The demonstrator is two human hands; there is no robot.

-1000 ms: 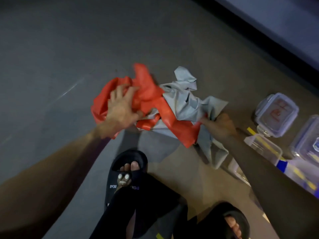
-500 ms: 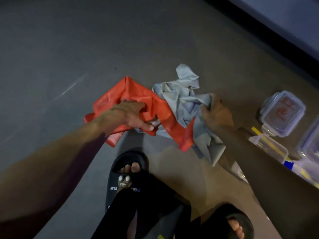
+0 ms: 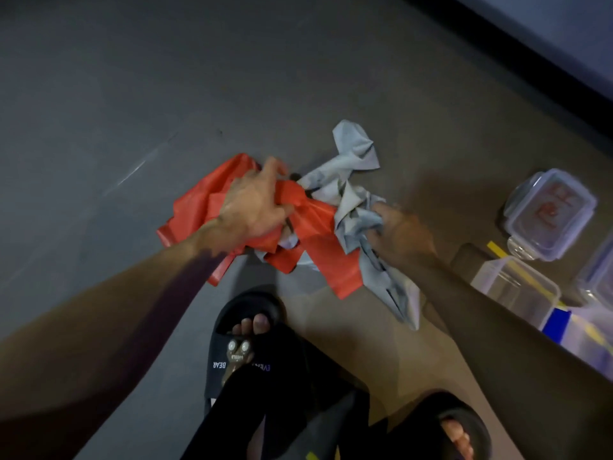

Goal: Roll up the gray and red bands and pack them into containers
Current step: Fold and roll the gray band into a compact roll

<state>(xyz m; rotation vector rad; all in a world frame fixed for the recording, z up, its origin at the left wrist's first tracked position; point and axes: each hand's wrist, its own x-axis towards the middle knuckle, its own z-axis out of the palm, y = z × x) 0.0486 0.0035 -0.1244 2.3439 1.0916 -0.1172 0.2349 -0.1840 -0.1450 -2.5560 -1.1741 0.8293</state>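
L hand [image 3: 253,207]: fingers clenched round red band [image 3: 318,240]
R hand [image 3: 403,232]: grips gray band [image 3: 355,207]
Bands: crumpled, tangled together, held above floor [image 3: 132,94]
Containers [image 3: 549,212]: on floor, R side

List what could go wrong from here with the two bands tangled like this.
1. The red band and gray band are bunched together between the left hand and right hand; pulling them apart may tighten the tangle.
2. The gray band's tail hangs low by the open container and may knock it.
3. Both are crumpled, so rolling now would likely give lumpy rolls that fit poorly.
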